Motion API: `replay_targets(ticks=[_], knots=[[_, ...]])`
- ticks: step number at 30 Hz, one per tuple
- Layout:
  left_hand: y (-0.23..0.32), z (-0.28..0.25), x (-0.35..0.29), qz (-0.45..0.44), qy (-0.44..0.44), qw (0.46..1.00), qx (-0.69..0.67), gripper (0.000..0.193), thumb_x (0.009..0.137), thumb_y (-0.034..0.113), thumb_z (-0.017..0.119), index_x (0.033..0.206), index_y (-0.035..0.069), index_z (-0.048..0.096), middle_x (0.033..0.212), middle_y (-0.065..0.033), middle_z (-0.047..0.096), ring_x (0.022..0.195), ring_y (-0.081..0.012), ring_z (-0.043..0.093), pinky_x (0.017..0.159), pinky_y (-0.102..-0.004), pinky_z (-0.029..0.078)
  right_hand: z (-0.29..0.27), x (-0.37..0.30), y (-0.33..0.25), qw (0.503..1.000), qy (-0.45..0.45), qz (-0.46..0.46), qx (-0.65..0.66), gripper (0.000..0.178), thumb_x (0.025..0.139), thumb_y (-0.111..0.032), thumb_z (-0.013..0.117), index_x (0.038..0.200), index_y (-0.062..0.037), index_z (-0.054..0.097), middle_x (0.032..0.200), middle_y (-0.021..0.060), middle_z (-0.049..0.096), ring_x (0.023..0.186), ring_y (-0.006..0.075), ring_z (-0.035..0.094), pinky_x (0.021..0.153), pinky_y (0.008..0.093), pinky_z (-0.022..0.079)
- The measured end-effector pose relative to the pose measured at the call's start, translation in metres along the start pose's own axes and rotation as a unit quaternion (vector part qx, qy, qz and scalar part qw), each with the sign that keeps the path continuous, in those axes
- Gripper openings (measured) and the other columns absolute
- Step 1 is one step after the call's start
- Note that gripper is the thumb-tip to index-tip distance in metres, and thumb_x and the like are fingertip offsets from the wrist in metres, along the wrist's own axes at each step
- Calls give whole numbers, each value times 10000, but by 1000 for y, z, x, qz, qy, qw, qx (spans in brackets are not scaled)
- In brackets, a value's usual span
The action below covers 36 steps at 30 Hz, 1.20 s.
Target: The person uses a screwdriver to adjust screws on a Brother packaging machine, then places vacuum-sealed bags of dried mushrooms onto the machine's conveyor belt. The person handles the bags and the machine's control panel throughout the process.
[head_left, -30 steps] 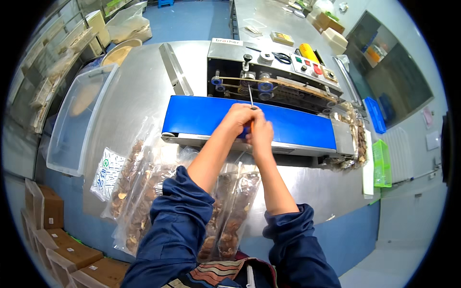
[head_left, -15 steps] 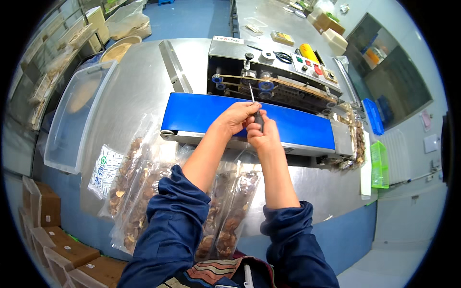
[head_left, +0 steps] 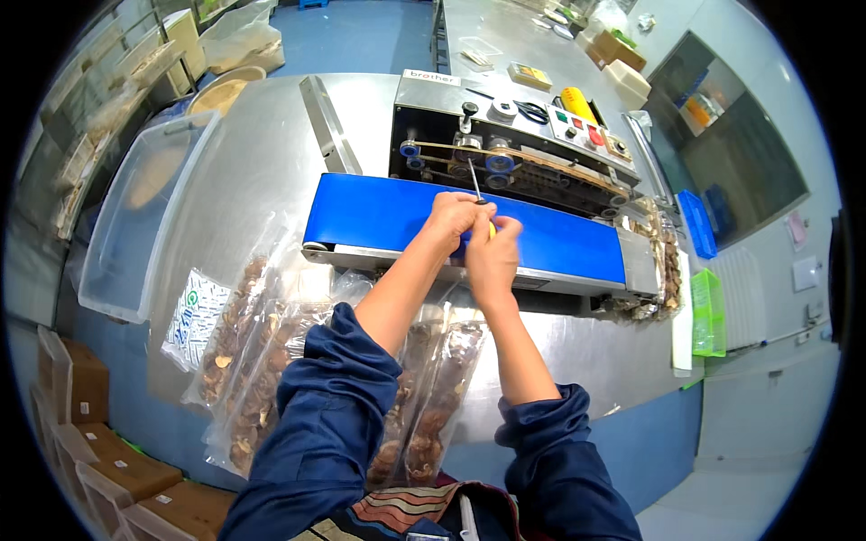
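Observation:
Both of my hands are over the blue conveyor belt (head_left: 559, 236) of a bag sealing machine (head_left: 431, 95). A screwdriver (head_left: 475, 180) points away from me, its thin metal tip at the rollers and belts in the machine's open front. My left hand (head_left: 454, 219) is closed round the front of the screwdriver, near the shaft. Just behind it, my right hand (head_left: 492, 257) is closed on the handle, of which a yellow bit shows; this hand is slightly blurred. Whether the tip sits in a screw is too small to tell.
Clear bags of dried mushrooms (head_left: 442, 397) lie on the near table edge beneath my arms. A clear plastic bin (head_left: 149, 216) stands at left. Scissors (head_left: 533, 112) and a yellow roll (head_left: 575, 102) rest on the machine. A green basket (head_left: 709, 313) is at right.
My right hand has turned on the screwdriver's handle, and a yellow part of it now shows. My left hand has stayed nearly in place at the front of it.

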State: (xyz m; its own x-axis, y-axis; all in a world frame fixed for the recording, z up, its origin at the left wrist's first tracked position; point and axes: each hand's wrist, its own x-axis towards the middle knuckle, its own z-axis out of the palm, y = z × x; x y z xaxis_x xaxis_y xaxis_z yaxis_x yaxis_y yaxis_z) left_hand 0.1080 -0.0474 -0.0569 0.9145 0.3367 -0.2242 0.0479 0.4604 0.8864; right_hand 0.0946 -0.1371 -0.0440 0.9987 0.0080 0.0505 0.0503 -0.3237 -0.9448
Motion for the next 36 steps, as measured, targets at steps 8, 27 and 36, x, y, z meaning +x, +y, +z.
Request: replay_targets(ticks=[8, 27, 36], knots=[[5, -17, -1, -71, -118, 986, -89, 141, 844, 132, 626, 916, 13, 603, 844, -78, 627, 640, -137, 571, 550, -234, 479, -1, 12, -2, 869, -130, 271, 392, 235, 914, -224, 397, 830, -41, 517, 680, 86, 554, 403, 105, 439, 323, 196, 338], [2, -17, -3, -106, -98, 981, -127, 148, 846, 151, 627, 883, 11, 600, 799, -85, 640, 665, -123, 596, 568, -231, 504, 9, 35, 30, 591, -324, 427, 603, 318, 919, -303, 420, 814, -30, 544, 727, 100, 600, 397, 142, 485, 309, 226, 337], [7, -19, 2, -96, -173, 971, -138, 208, 878, 107, 557, 1048, -12, 550, 955, -119, 607, 633, -129, 585, 593, -248, 538, -7, 31, 2, 706, -209, 436, 518, 240, 928, -232, 367, 795, -78, 494, 621, 56, 503, 387, 59, 385, 286, 176, 245]])
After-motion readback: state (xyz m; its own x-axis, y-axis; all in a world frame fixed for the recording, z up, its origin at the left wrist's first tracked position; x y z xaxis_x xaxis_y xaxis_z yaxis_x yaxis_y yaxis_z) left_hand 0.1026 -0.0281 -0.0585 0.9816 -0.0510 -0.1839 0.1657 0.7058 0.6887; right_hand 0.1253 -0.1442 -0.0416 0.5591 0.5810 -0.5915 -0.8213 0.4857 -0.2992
